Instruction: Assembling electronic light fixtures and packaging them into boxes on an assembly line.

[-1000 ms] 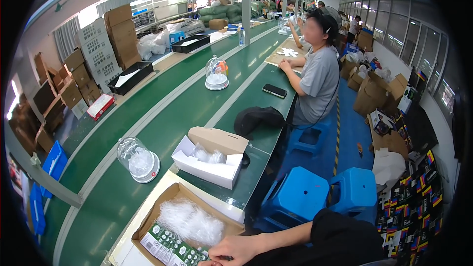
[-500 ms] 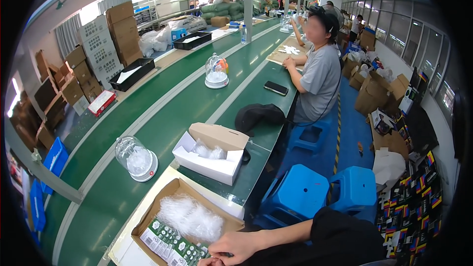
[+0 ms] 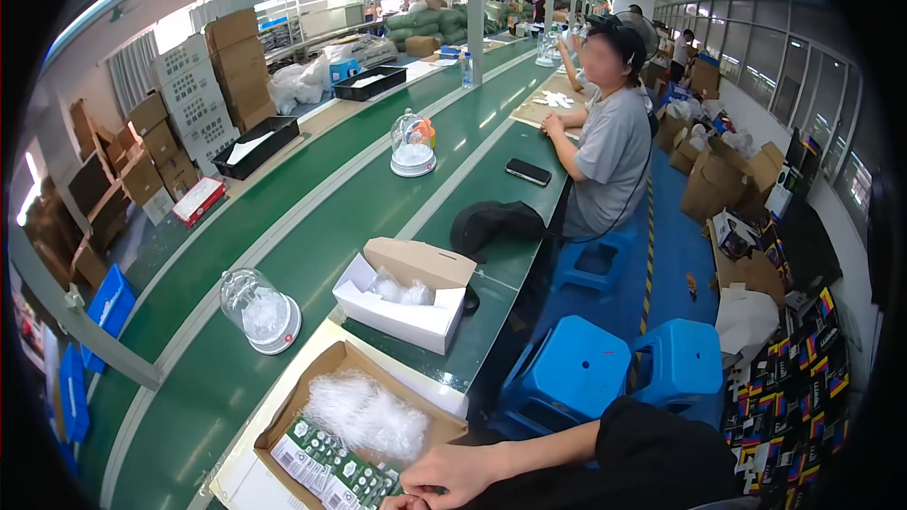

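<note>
At the bottom edge my right hand rests with curled fingers against my left hand. Only a small part of the left one shows, cut off by the picture's edge. Whether anything lies between the curled fingers is hidden. Right beside them stands a shallow cardboard tray. It holds a pile of clear plastic ties or filaments and green-and-white printed cards. Beyond the tray is an open white box with clear plastic wrap inside. A clear dome on a white base stands on the belt to the left.
Another clear dome stands farther along the green conveyor belt. A black cap-like item and a phone lie on the bench. A co-worker sits there, hands together. Blue stools stand to the right.
The clear domes have shifted slightly nearer along the belt. My hands have stayed in place beside the tray.
</note>
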`<control>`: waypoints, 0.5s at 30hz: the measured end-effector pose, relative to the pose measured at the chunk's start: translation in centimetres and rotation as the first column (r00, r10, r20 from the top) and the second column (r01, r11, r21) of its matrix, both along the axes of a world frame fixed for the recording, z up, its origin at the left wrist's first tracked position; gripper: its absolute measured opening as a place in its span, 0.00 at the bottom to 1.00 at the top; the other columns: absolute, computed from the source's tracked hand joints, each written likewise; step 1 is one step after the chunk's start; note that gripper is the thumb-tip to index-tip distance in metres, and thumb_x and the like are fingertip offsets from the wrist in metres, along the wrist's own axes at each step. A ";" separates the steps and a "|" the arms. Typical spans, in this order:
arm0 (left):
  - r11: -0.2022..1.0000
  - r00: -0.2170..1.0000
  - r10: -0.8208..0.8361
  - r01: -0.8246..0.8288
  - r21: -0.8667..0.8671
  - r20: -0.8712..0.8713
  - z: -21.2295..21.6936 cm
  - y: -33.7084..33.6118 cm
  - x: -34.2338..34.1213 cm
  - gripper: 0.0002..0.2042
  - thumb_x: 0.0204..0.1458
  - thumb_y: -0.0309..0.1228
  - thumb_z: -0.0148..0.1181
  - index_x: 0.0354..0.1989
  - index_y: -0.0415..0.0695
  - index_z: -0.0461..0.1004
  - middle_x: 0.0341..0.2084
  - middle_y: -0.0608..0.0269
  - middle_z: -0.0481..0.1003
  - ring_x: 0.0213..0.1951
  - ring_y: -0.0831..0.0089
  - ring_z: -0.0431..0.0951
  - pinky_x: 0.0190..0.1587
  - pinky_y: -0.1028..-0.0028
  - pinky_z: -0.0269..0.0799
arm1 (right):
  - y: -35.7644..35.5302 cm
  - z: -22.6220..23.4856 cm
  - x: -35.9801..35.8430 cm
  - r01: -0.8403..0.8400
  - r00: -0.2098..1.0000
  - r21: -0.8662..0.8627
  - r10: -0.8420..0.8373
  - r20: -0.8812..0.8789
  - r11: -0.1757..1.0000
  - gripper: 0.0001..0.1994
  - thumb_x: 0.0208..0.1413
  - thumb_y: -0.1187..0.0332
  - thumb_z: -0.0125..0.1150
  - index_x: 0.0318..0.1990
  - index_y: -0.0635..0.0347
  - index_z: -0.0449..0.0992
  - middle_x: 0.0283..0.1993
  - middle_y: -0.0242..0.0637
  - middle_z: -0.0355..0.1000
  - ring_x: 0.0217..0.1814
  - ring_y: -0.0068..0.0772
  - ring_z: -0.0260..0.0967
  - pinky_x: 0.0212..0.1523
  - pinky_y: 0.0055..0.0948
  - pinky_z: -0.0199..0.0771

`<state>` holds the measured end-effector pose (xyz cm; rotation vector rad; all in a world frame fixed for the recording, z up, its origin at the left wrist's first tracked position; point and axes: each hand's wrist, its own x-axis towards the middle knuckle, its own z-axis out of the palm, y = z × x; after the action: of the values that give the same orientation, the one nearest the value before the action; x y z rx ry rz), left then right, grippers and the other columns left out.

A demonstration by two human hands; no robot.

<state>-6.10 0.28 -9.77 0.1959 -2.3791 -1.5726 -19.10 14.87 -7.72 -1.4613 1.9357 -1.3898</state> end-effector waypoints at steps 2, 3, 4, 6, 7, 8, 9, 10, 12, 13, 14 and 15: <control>0.999 0.999 -0.028 0.027 -0.046 -0.016 0.1 -0.2 -0.1 0.04 0.55 0.23 0.60 0.37 0.40 0.74 0.27 0.59 0.74 0.26 0.79 0.72 0.26 0.79 0.67 | -0.1 0.1 0.0 -0.005 1.000 0.006 0.005 -0.003 1.000 0.03 0.47 0.70 0.59 0.26 0.55 0.71 0.20 0.39 0.68 0.21 0.44 0.68 0.21 0.38 0.65; 0.998 0.999 -0.036 0.036 -0.046 0.001 -0.1 -0.4 0.1 0.04 0.55 0.24 0.60 0.37 0.40 0.73 0.27 0.58 0.75 0.26 0.79 0.72 0.26 0.78 0.67 | -0.1 0.3 0.1 0.001 1.000 0.000 -0.001 -0.017 1.000 0.03 0.47 0.70 0.59 0.26 0.54 0.71 0.20 0.39 0.68 0.21 0.44 0.68 0.21 0.38 0.65; 0.998 0.999 -0.045 0.046 -0.046 0.018 -0.2 -0.5 0.1 0.04 0.55 0.24 0.60 0.38 0.40 0.73 0.27 0.58 0.75 0.26 0.78 0.72 0.26 0.78 0.68 | -0.1 0.3 0.1 0.006 1.000 -0.005 -0.006 -0.030 1.000 0.03 0.47 0.70 0.59 0.25 0.54 0.71 0.20 0.38 0.68 0.21 0.44 0.68 0.21 0.38 0.65; 0.999 0.999 -0.030 0.031 -0.033 0.034 0.0 -0.3 0.3 0.04 0.56 0.24 0.60 0.38 0.39 0.73 0.27 0.57 0.75 0.26 0.78 0.72 0.26 0.78 0.68 | -0.2 0.0 0.2 0.005 0.999 -0.007 -0.005 -0.034 1.000 0.03 0.47 0.70 0.59 0.25 0.54 0.71 0.20 0.38 0.68 0.21 0.44 0.68 0.21 0.37 0.65; 1.000 0.999 -0.013 0.014 -0.020 0.052 0.1 -0.2 0.4 0.04 0.56 0.24 0.60 0.38 0.39 0.73 0.27 0.57 0.75 0.26 0.78 0.72 0.26 0.78 0.68 | -0.2 -0.2 0.2 0.002 0.999 -0.008 -0.003 -0.035 1.000 0.04 0.46 0.70 0.59 0.25 0.54 0.71 0.19 0.38 0.68 0.20 0.44 0.68 0.21 0.37 0.65; 1.000 0.999 -0.010 0.011 -0.019 0.053 -0.1 -0.3 0.5 0.04 0.56 0.24 0.60 0.38 0.39 0.73 0.27 0.57 0.75 0.26 0.78 0.72 0.26 0.78 0.68 | -0.3 -0.2 0.3 -0.001 0.999 -0.007 0.000 -0.034 1.000 0.04 0.46 0.70 0.59 0.25 0.54 0.71 0.19 0.38 0.68 0.20 0.44 0.68 0.21 0.37 0.65; 0.999 1.000 -0.024 0.024 -0.030 0.015 -0.2 -0.4 0.4 0.04 0.56 0.24 0.59 0.38 0.39 0.73 0.27 0.58 0.75 0.26 0.78 0.72 0.25 0.78 0.67 | -0.3 -0.2 0.2 0.002 0.999 -0.019 -0.003 -0.037 1.000 0.04 0.46 0.70 0.59 0.25 0.54 0.71 0.19 0.38 0.68 0.20 0.44 0.68 0.21 0.37 0.65; 0.998 0.999 -0.038 0.037 -0.041 -0.023 -0.3 -0.5 0.4 0.04 0.56 0.25 0.59 0.39 0.40 0.73 0.27 0.58 0.75 0.25 0.79 0.72 0.25 0.79 0.66 | -0.3 -0.2 0.2 0.006 0.999 -0.031 -0.007 -0.039 0.999 0.04 0.46 0.70 0.59 0.25 0.54 0.71 0.19 0.37 0.68 0.20 0.44 0.68 0.20 0.37 0.65; 0.998 0.999 -0.030 0.029 -0.058 -0.033 -0.1 -0.4 0.5 0.05 0.56 0.25 0.59 0.39 0.40 0.73 0.27 0.58 0.75 0.26 0.79 0.72 0.25 0.79 0.67 | -0.4 -0.1 0.3 0.006 0.999 -0.028 -0.008 -0.044 1.000 0.04 0.46 0.70 0.60 0.25 0.54 0.71 0.19 0.37 0.68 0.20 0.43 0.68 0.20 0.37 0.65; 0.997 0.999 -0.025 0.022 -0.077 -0.042 0.0 -0.4 0.5 0.05 0.57 0.25 0.59 0.40 0.40 0.72 0.27 0.58 0.75 0.26 0.80 0.71 0.25 0.80 0.67 | -0.5 -0.1 0.3 0.009 0.999 -0.026 -0.011 -0.047 1.000 0.04 0.47 0.70 0.60 0.25 0.54 0.71 0.19 0.37 0.68 0.20 0.43 0.68 0.20 0.37 0.65; 0.997 0.999 -0.025 0.021 -0.078 -0.045 -0.2 -0.6 0.6 0.05 0.57 0.25 0.59 0.40 0.40 0.72 0.27 0.58 0.75 0.26 0.80 0.71 0.25 0.80 0.67 | -0.5 0.1 0.3 0.009 0.999 -0.027 -0.010 -0.051 1.000 0.04 0.47 0.70 0.60 0.25 0.54 0.71 0.19 0.37 0.68 0.20 0.43 0.68 0.20 0.37 0.65; 0.997 0.999 -0.034 0.032 -0.073 -0.018 -0.5 -0.9 0.7 0.06 0.57 0.25 0.59 0.40 0.40 0.72 0.27 0.59 0.75 0.26 0.80 0.72 0.26 0.80 0.67 | -0.6 0.2 0.3 0.006 0.998 -0.025 -0.007 -0.061 1.000 0.04 0.47 0.69 0.60 0.25 0.53 0.71 0.19 0.37 0.68 0.20 0.43 0.68 0.21 0.37 0.65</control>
<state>-5.38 -0.63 -10.30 0.1263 -2.4312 -1.4925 -18.79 14.28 -7.51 -1.5275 1.9688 -1.3921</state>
